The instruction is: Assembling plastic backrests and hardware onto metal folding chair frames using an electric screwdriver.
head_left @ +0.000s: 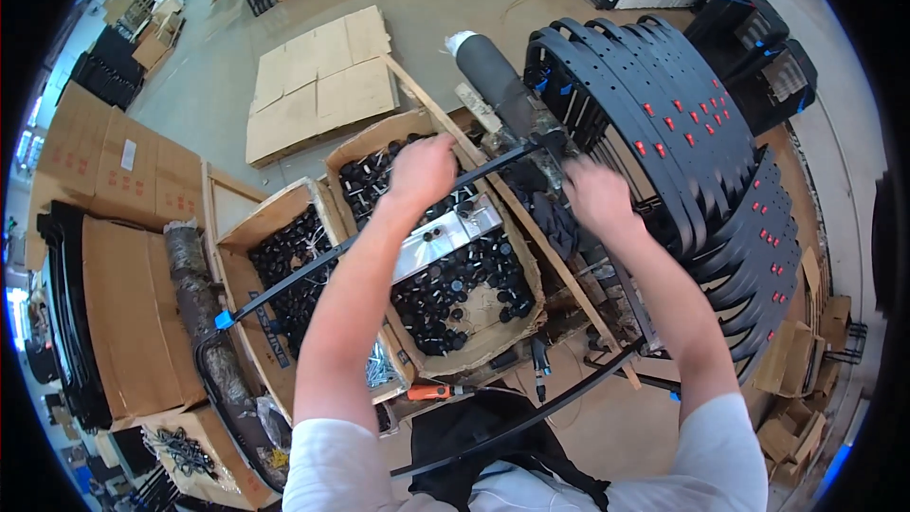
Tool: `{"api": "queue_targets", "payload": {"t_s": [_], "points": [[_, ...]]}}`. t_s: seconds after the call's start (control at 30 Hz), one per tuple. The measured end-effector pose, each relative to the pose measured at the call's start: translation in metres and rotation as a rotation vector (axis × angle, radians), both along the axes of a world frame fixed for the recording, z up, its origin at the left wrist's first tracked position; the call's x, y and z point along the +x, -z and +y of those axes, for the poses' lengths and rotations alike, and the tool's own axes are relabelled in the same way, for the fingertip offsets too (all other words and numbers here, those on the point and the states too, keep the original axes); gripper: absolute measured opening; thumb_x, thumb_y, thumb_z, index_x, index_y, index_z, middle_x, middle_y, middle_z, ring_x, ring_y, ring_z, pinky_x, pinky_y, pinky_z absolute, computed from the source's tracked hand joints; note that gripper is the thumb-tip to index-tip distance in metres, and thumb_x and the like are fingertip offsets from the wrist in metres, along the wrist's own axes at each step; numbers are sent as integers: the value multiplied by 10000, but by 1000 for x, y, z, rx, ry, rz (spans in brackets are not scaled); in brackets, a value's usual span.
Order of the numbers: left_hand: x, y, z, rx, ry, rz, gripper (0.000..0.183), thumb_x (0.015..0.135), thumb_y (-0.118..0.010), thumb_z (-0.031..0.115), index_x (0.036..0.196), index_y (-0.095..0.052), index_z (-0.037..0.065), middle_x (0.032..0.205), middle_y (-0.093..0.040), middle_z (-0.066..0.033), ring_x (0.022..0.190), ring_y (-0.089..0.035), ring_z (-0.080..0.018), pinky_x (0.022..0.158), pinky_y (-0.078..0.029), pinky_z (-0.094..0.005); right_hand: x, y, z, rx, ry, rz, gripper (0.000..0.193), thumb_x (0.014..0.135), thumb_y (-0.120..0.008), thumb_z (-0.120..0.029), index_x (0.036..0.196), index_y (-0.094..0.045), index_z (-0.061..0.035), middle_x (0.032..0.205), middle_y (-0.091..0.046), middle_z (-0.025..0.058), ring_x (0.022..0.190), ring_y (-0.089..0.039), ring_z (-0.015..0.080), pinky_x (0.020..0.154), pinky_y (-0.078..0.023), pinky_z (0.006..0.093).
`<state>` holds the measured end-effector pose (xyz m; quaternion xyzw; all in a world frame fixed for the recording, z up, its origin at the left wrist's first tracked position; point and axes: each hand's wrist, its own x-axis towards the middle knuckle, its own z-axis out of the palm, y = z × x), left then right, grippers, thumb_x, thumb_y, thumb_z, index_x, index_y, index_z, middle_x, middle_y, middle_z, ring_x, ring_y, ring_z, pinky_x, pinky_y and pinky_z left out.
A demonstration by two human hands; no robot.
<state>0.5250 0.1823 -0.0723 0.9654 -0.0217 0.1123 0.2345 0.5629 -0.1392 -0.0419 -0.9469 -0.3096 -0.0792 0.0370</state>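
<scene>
A black tubular frame (284, 300) lies slantwise across the boxes in front of me, with a blue piece on its left end. My left hand (424, 171) is beyond its long bar, over a cardboard box (531, 296) of small black caps (455, 286). The fingers are curled together; whatever they hold is hidden. My right hand (599, 194) is closed at the frame's far right corner, its fingers partly hidden and slightly blurred. A silver metal fixture (445, 239) with holes rests across the cap box, beneath the frame.
Curved black panels (654, 133) with red pieces are stacked at right. A wooden strip (517, 213) crosses the cap box's right side. An orange-handled tool (431, 392) and a dark driver (540, 368) lie near me. Another box (275, 360) and flattened cardboard (322, 85) are at left and beyond.
</scene>
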Motion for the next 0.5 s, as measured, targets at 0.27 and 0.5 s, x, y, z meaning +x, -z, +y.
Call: {"api": "queue_targets", "payload": {"t_s": [0.27, 0.5], "points": [[-83, 25, 160, 103, -305, 407, 291, 1005, -551, 233, 1187, -735, 99, 1179, -751, -184, 1130, -699, -387, 980, -558, -510, 88, 14, 77, -376, -130, 23, 190, 988, -636, -223, 1049, -601, -47, 859, -777, 163, 847, -789, 302, 718, -630, 422], [-24, 100, 162, 214, 105, 444, 310, 990, -610, 209, 1278, -716, 170, 1247, -708, -129, 1206, -664, -366, 1029, -550, -482, 83, 6, 97, -445, -5, -36, 507, 1092, -511, -431, 959, -758, -8, 888, -776, 166, 892, -781, 338, 776, -623, 457]]}}
